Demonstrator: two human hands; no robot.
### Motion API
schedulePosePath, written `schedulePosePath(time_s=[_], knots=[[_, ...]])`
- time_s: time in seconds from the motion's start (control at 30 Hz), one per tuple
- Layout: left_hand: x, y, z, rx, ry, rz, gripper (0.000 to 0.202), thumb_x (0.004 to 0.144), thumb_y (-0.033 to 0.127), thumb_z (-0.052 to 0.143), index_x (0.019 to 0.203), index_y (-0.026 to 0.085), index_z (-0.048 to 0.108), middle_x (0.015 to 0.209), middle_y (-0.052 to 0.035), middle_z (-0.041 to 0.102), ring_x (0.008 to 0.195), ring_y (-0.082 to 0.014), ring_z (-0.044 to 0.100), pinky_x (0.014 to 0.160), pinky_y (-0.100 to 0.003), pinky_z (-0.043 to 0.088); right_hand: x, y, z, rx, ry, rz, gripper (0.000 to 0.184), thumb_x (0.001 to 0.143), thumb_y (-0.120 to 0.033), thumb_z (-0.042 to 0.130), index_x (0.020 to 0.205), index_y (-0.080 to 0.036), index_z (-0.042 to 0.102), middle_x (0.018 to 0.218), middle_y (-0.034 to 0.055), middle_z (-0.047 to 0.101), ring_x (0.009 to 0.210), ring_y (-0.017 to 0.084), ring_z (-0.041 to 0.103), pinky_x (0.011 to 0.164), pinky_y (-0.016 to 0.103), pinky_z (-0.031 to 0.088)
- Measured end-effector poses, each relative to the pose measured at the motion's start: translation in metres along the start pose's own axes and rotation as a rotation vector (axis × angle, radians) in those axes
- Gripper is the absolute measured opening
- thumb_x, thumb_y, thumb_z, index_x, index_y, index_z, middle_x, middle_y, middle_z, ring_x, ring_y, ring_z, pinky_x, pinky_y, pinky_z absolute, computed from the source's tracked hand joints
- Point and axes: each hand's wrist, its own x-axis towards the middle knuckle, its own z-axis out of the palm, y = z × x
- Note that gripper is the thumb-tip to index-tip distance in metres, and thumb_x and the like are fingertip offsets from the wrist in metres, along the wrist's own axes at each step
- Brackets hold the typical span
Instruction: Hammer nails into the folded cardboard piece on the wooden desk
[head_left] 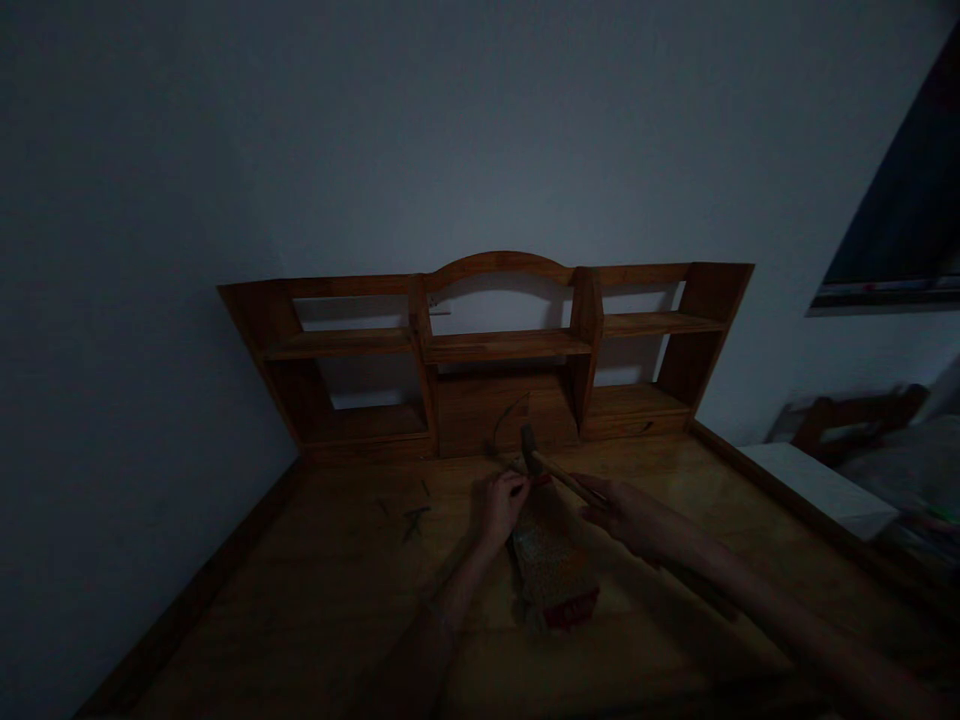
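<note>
**A:** Hammer (556, 472), where is it?

**B:** I see it in my right hand (624, 517), fingers clasped round the wooden handle. Its head is raised just above the far end of the cloth (553, 565).

**A:** And your left hand (499, 505)?

**B:** Curled at that same end, beside the hammer head. It's too dark for me to tell whether it grips anything. The cloth lies flat on the desk (337, 580), before the shelf (495, 345).
</note>
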Motion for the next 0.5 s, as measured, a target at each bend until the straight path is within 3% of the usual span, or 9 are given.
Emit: schedulePosePath(time_s=[0.23,0.37,0.4,0.5], knots=[[0.001,-0.003,0.002,-0.007,-0.001,-0.009,0.02,0.088,0.018,0.052,0.086,0.016,0.072,0.085,-0.0019,0.064,0.078,-0.0102,0.059,0.069,-0.02,0.04,-0.005,-0.013,-0.004,0.01,-0.02,0.072,0.045,0.085,-0.022,0.049,0.13,-0.013,0.053,0.102,0.0094,0.064,0.08,0.019,0.06,0.073,0.029,0.048],[0.001,-0.011,0.009,-0.05,0.026,-0.024,0.023,0.09,0.025,0.05,0.088,0.017,0.071,0.088,-0.0022,0.064,0.081,-0.0112,0.059,0.071,-0.021,0.043,-0.011,0.006,-0.006,0.045,0.043,0.215,0.054,0.089,-0.034,0.049,0.139,-0.015,0.043,0.096,0.0095,0.065,0.078,0.022,0.061,0.066,0.032,0.049],[0.0,-0.012,0.011,-0.054,0.041,-0.031,0.023,0.09,0.026,0.05,0.089,0.018,0.071,0.089,-0.0022,0.064,0.082,-0.0114,0.06,0.073,-0.021,0.043,-0.014,0.013,-0.007,0.067,0.072,0.233,0.056,0.089,-0.036,0.05,0.14,-0.016,0.041,0.101,0.0098,0.064,0.084,0.022,0.061,0.071,0.032,0.049],[-0.001,-0.013,0.014,-0.045,0.085,-0.06,0.02,0.088,0.026,0.054,0.094,0.019,0.071,0.094,-0.0018,0.064,0.086,-0.0119,0.06,0.076,-0.022,0.045,-0.026,0.034,-0.008,0.135,0.136,0.151,0.053,0.09,-0.037,0.05,0.14,-0.019,0.043,0.112,0.0096,0.06,0.102,0.023,0.058,0.082,0.032,0.048]])
